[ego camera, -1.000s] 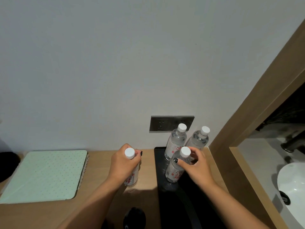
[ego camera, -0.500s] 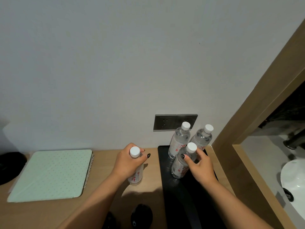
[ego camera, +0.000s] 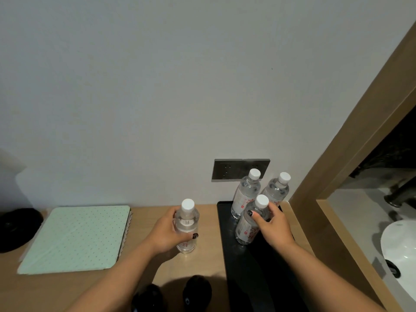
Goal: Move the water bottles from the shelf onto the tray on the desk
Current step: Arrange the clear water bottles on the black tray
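Observation:
A black tray (ego camera: 252, 273) lies on the wooden desk (ego camera: 144, 282) by the right wall. Two clear water bottles with white caps (ego camera: 246, 192) (ego camera: 279, 190) stand upright at its far end. My right hand (ego camera: 273, 226) grips a third bottle (ego camera: 246, 228) standing on the tray in front of them. My left hand (ego camera: 167, 233) is wrapped around a fourth bottle (ego camera: 187, 221) that stands upright on the bare desk, left of the tray.
A pale green dotted pad (ego camera: 74, 238) lies on the desk at the left, with a black round object (ego camera: 15, 228) beyond it. A grey socket plate (ego camera: 227, 170) sits on the wall behind the bottles. Two dark objects (ego camera: 195, 291) sit at the desk's near edge. A wooden frame (ego camera: 333, 183) borders the right.
The view has shifted slightly. My left hand's bottle now shows more of its neck above my fingers. My right hand keeps its hold on the front tray bottle.

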Action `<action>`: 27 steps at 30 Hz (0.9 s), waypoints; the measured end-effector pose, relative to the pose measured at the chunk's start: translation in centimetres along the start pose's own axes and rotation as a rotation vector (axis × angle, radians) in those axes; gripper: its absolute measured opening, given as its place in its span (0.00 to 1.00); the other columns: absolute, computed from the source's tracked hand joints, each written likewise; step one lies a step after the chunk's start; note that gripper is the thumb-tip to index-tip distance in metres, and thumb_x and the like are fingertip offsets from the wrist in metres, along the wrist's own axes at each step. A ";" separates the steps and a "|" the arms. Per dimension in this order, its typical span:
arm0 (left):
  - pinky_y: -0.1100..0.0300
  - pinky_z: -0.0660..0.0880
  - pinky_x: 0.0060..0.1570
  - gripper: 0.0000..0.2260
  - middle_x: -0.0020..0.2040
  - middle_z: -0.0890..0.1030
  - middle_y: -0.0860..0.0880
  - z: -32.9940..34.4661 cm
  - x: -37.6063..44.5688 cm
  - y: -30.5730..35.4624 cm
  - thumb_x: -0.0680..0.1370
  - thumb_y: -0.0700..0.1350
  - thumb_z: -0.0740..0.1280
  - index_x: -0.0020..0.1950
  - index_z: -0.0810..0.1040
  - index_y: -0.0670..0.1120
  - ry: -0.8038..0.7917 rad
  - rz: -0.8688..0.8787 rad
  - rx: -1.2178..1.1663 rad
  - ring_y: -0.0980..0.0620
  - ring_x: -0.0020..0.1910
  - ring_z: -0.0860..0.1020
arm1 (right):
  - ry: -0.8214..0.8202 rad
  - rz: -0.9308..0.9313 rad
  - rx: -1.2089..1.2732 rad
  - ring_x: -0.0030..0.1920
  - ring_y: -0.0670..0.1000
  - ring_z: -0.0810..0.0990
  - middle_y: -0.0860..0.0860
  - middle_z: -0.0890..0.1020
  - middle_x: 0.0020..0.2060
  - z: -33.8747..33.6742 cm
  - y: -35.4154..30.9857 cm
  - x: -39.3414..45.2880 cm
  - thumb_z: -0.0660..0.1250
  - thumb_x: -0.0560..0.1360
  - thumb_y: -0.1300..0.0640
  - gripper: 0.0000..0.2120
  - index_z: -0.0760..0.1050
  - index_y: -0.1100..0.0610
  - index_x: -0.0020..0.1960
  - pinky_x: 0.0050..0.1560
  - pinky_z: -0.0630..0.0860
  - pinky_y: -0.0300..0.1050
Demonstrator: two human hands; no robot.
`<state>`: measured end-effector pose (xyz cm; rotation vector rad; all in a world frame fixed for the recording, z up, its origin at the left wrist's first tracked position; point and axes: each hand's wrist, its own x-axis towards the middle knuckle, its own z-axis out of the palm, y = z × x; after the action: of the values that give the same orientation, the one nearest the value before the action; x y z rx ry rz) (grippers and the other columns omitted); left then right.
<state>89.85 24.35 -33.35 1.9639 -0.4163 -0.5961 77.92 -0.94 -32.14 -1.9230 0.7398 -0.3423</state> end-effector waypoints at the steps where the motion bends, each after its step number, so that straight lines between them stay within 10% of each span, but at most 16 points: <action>1: 0.72 0.72 0.39 0.26 0.48 0.78 0.57 0.0 -0.2 0.1 0.63 0.37 0.79 0.52 0.70 0.54 0.026 -0.004 -0.008 0.60 0.46 0.78 | -0.011 0.007 -0.003 0.60 0.52 0.76 0.47 0.77 0.54 -0.1 -0.1 0.0 0.71 0.72 0.58 0.19 0.72 0.51 0.62 0.60 0.73 0.50; 7: 0.67 0.73 0.42 0.23 0.49 0.79 0.53 -0.6 -1.1 1.0 0.65 0.35 0.77 0.54 0.72 0.48 0.097 -0.064 -0.131 0.57 0.48 0.78 | 0.001 0.103 0.009 0.68 0.55 0.68 0.54 0.68 0.68 -1.2 -1.1 -1.1 0.76 0.67 0.56 0.38 0.61 0.55 0.72 0.69 0.67 0.54; 12: 0.56 0.80 0.43 0.18 0.51 0.82 0.47 -2.4 -2.6 4.9 0.69 0.36 0.74 0.57 0.74 0.43 0.212 -0.046 -0.397 0.49 0.49 0.82 | 0.231 -0.182 -0.053 0.65 0.46 0.67 0.49 0.67 0.64 -1.1 -2.7 -6.6 0.73 0.69 0.61 0.28 0.67 0.52 0.66 0.71 0.64 0.48; 18: 0.57 0.79 0.34 0.13 0.43 0.84 0.47 -1.0 -4.5 10.6 0.72 0.47 0.72 0.53 0.76 0.43 0.233 -0.035 -0.529 0.51 0.42 0.83 | -0.249 -0.349 -0.158 0.64 0.35 0.62 0.32 0.58 0.61 1.7 -6.3 -9.9 0.74 0.68 0.49 0.38 0.54 0.39 0.69 0.65 0.63 0.34; 27: 0.50 0.80 0.50 0.16 0.46 0.86 0.47 3.0 -6.5 12.1 0.72 0.41 0.71 0.58 0.74 0.42 0.009 -0.134 -0.662 0.50 0.47 0.84 | -0.158 -0.166 0.163 0.58 0.35 0.73 0.43 0.70 0.61 -0.1 -4.2 -11.6 0.76 0.65 0.61 0.39 0.63 0.46 0.70 0.49 0.75 0.27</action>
<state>82.42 20.29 -22.17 1.3618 -0.0592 -0.7024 70.42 7.59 -27.40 -1.8361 0.4365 -0.3378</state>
